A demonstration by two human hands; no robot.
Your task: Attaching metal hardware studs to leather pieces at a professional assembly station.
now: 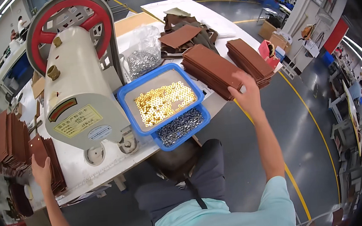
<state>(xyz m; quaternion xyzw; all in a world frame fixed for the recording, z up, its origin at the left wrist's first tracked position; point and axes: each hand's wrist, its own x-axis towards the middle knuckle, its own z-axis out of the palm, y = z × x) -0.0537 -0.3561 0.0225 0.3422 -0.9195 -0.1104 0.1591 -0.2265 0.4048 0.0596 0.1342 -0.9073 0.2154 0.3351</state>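
Observation:
At the left end of the table, my left hand (42, 172) has its thumb and fingers on the near end of a brown leather piece (39, 147) with a small bright eyelet in it. That piece leans on a stack of similar pieces (55, 170). Over on the right, my right hand (248, 92) rests on the near end of a tall stack of brown leather strips (209, 68), thumb and fingers apart. Between my hands, a blue tray (125, 102) contains many gold-coloured ring eyelets (162, 104). Below it sits a second blue tray (167, 147) of small silver metal parts (180, 127).
A beige press machine (76, 86) with a red flywheel (100, 17) stands left of the trays. Another leather stack (250, 61) lies at the right table edge. Behind are a clear bag of metal parts (142, 57) and loose leather (181, 35). More leather pieces (7, 140) stand far left.

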